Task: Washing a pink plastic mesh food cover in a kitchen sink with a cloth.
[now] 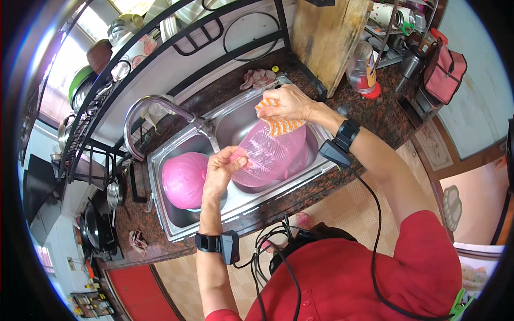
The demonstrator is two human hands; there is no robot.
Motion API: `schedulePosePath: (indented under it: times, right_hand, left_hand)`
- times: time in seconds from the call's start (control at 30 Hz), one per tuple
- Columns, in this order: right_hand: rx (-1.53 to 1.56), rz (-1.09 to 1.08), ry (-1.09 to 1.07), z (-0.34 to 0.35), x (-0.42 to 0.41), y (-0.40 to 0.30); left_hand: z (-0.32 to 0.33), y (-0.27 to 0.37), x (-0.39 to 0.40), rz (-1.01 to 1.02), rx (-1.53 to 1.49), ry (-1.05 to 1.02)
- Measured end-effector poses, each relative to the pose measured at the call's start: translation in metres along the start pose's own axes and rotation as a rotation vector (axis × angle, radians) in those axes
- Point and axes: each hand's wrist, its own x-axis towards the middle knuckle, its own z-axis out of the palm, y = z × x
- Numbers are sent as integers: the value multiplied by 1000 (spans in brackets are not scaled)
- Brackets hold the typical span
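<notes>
My left hand point(225, 166) grips the near-left rim of a translucent pink plastic basket point(265, 154), tilted over the right basin of a steel double sink point(237, 208). An orange-and-white striped cloth point(283, 123) is bunched in my right hand point(285, 102), and its lower part lies against the basket's upper edge. Beneath the held basket, another pink plastic piece point(301, 162) shows partly in the right basin. A rounded pink plastic basket point(184, 180) sits in the left basin, just left of my left wrist. Something pale blue peeks out under it.
A curved chrome faucet point(136, 120) arches over the sink's left back. Behind stands a black dish rack point(192, 30) with bowls. A crumpled rag point(258, 78) lies behind the sink, another cloth point(138, 242) left of it. To the right are a wooden board point(327, 40) and plastic jar point(360, 66). Cables point(375, 240) hang from my wrists.
</notes>
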Motion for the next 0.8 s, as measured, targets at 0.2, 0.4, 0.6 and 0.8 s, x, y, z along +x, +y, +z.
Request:
schedulePosePath:
  times: [0.2, 0.4, 0.6, 0.8]
  right_hand:
    - [-120, -270, 104, 27, 14, -32]
    - [-57, -128, -18, 27, 10, -12]
    - [-95, 24, 43, 38, 5, 0]
    - [-155, -244, 75, 58, 20, -39]
  left_hand:
    - [7, -5, 22, 8, 34, -63]
    - [-11, -10, 7, 10, 9, 55]
    - [-39, -39, -7, -51, 36, 60]
    - [0, -29, 20, -9, 94, 16]
